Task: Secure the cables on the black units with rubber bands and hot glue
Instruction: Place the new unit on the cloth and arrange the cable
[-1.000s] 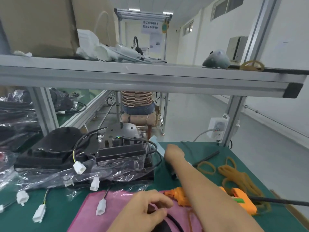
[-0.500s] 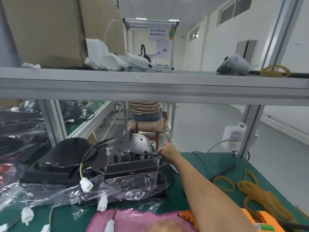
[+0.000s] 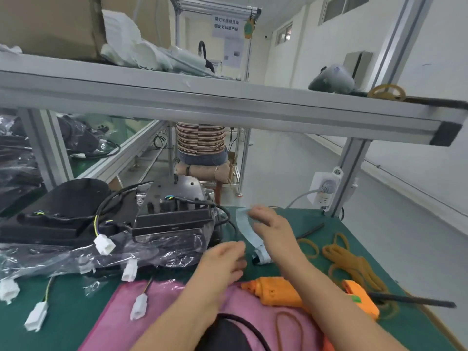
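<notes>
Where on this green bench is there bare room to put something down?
Bare green mat shows at the far right corner, between the right hand and the wall socket. Another patch lies front left among the white plugs. The black units and rubber bands crowd the rest.

Both forearms reach toward twelve o'clock; the left hand [image 3: 224, 259] sits palm down with fingers loosely bent; the right hand [image 3: 272, 225], at its one o'clock, spreads relaxed fingers, blurred.

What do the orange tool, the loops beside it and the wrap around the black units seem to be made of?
Hot glue gun: looks like matte moulded plastic, uniform orange.
Rubber bands: apparently rubber, dull tan, lying in limp thin loops.
Wrap: likely thin plastic film, clear, crinkled, glinting.
</notes>
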Demonstrator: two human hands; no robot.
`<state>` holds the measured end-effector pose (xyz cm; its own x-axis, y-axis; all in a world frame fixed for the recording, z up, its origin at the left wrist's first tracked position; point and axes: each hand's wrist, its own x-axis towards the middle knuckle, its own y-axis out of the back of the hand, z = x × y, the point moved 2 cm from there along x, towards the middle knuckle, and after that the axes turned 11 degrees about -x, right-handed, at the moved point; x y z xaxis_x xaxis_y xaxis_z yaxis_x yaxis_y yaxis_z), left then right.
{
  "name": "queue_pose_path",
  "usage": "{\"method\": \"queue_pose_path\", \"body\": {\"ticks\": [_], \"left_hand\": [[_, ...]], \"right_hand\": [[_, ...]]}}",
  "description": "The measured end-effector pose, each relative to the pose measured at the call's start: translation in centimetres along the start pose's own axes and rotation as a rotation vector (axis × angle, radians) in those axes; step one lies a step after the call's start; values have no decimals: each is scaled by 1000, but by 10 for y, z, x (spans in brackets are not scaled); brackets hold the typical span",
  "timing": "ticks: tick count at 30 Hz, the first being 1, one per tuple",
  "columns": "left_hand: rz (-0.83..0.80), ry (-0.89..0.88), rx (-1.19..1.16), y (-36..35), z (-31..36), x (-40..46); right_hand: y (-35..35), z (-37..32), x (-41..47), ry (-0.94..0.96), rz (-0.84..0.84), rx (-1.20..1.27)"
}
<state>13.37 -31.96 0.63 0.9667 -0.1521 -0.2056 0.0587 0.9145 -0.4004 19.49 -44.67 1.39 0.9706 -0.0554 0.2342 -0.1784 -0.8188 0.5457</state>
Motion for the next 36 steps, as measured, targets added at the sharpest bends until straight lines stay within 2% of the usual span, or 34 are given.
{"method": "queue_pose_path", "body": {"ticks": [4,8,11,15,21,25,29,36], "left_hand": [[-11,192,-193,-5,2,16],[-45,216,-217,-8,-7,11],[-74,167,-144,-11,-12,5],[-81,87,-68,-13,-14,-5],[-122,-21,75,-18,-16,-13],[-147,-121,121,-18,-14,-11],[-235,-209,259,-21,-15,-10],[-149,-282,404,-20,-18,1]], "right_hand": [[12,-4,-77,227,-9,-94],[21,5,-112,287,-43,-190],[29,3,-121,241,-5,-217],[44,-3,-116,150,284,-232],[39,-7,-101,47,119,-173],[46,-2,-100,-18,134,-51],[50,1,-101,-13,146,-66],[57,7,-101,42,210,-107]]}}
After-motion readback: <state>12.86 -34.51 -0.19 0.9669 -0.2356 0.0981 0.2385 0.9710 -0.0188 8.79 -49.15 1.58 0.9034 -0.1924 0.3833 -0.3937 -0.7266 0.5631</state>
